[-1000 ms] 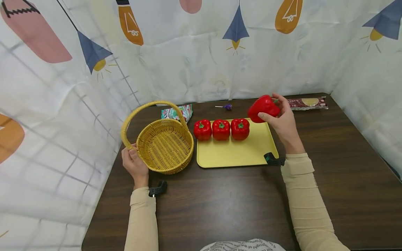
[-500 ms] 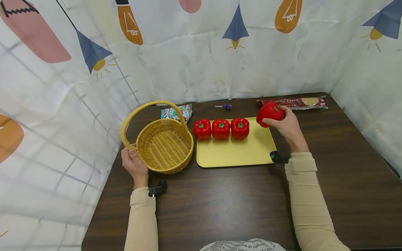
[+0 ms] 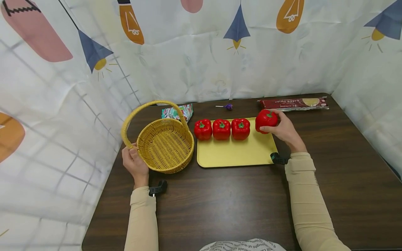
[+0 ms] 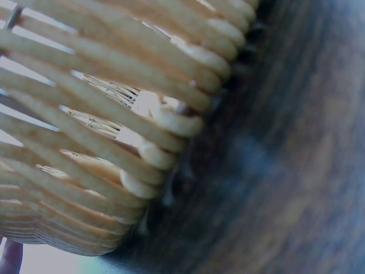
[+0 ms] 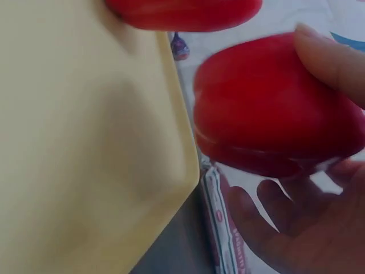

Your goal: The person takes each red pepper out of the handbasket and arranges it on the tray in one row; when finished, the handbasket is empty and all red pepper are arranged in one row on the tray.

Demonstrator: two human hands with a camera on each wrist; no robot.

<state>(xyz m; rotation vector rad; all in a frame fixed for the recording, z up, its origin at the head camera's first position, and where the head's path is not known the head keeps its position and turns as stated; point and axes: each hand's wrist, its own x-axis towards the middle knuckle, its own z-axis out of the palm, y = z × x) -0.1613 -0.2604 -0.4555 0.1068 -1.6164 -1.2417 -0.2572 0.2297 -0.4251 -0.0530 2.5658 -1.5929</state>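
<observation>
My right hand (image 3: pixel 285 129) grips a red bell pepper (image 3: pixel 265 120) with its green stem up, over the back right corner of the yellow tray (image 3: pixel 232 153). In the right wrist view the thumb lies on one side of that bell pepper (image 5: pixel 268 108) and the fingers on the other. Three more red bell peppers (image 3: pixel 221 129) stand in a row along the tray's back left part. At the left, my left hand (image 3: pixel 135 162) pinches the base of the handle of a woven yellow basket (image 3: pixel 166 146). The left wrist view is filled by the basket's woven side (image 4: pixel 102 125).
Behind the basket lies a small green snack packet (image 3: pixel 185 111). A purple-wrapped lollipop (image 3: pixel 228 107) rests behind the tray. Along the back right edge is a long dark red biscuit packet (image 3: pixel 292 103). A patterned curtain (image 3: pixel 201 62) borders the dark wooden table (image 3: pixel 220 202).
The right hand has brought its bell pepper right and then down toward the tray's back right corner, turning the stem upward. The left hand and the basket have stayed put.
</observation>
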